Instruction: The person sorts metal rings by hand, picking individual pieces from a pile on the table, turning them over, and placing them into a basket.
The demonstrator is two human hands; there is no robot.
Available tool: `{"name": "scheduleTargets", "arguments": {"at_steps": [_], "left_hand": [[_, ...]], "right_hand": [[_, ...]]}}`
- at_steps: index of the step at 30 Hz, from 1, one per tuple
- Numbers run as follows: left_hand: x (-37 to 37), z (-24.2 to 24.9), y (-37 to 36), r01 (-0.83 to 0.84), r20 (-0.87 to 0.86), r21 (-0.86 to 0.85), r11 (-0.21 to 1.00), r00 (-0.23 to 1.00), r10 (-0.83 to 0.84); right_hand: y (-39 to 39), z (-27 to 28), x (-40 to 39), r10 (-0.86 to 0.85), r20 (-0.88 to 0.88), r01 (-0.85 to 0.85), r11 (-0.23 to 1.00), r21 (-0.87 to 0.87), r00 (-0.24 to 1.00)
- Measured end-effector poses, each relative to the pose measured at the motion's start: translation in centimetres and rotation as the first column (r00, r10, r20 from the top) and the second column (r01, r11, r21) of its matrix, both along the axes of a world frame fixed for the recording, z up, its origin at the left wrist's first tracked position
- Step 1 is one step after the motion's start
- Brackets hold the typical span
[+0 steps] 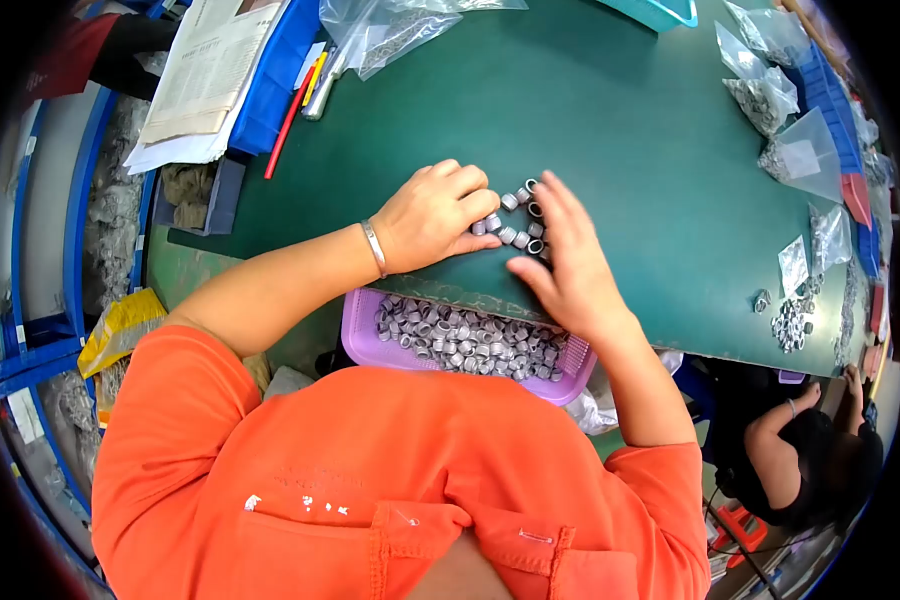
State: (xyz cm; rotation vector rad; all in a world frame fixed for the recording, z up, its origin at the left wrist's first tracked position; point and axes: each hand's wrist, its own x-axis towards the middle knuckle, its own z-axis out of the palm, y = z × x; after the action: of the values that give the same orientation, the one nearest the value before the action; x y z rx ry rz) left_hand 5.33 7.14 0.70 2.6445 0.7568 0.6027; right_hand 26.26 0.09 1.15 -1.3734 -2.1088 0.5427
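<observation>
Between the two hands, on the green table [610,130], lies a small cluster of metal rings [518,222]. The left hand [435,215] rests palm down with its fingers curled, knuckles touching the rings on its inner side; whether it pinches any cannot be told. The right hand [568,255] lies flat, fingers spread and extended, touching the cluster's other side. Just below both wrists, at the table edge, a purple basket [355,335] holds many more rings. Well to the right of the right hand lie plastic bags [785,125] of parts.
</observation>
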Motion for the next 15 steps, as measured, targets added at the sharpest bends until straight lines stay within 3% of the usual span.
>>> {"name": "scheduleTargets", "arguments": {"at_steps": [1,3,5,11,15], "left_hand": [[0.0,0.1,-0.1,-0.004,-0.001,-0.005,1.000,1.000,0.004],[0.1,0.2,-0.2,-0.040,0.050,-0.015,0.999,0.998,0.040],[0.1,-0.1,-0.5,-0.055,0.061,-0.034,0.998,0.997,0.057],[1.0,-0.6,-0.3,0.006,0.104,-0.089,0.996,0.995,0.003],[1.7,0.4,-1.2,-0.061,0.158,-0.030,0.998,0.985,0.065]], "right_hand": [[0.0,0.0,0.3,-0.056,-0.153,0.049,0.998,-0.047,0.987],[-0.2,-0.3,1.6,-0.227,-0.137,0.242,0.964,0.108,0.964],[-1.3,-0.3,3.2,-0.303,-0.248,0.295,0.953,-0.068,0.920],[-2.4,-0.8,2.8,-0.277,-0.144,0.274,0.961,-0.046,0.950],[-2.6,-0.3,1.9,-0.332,-0.120,0.325,0.943,-0.078,0.935]]}}
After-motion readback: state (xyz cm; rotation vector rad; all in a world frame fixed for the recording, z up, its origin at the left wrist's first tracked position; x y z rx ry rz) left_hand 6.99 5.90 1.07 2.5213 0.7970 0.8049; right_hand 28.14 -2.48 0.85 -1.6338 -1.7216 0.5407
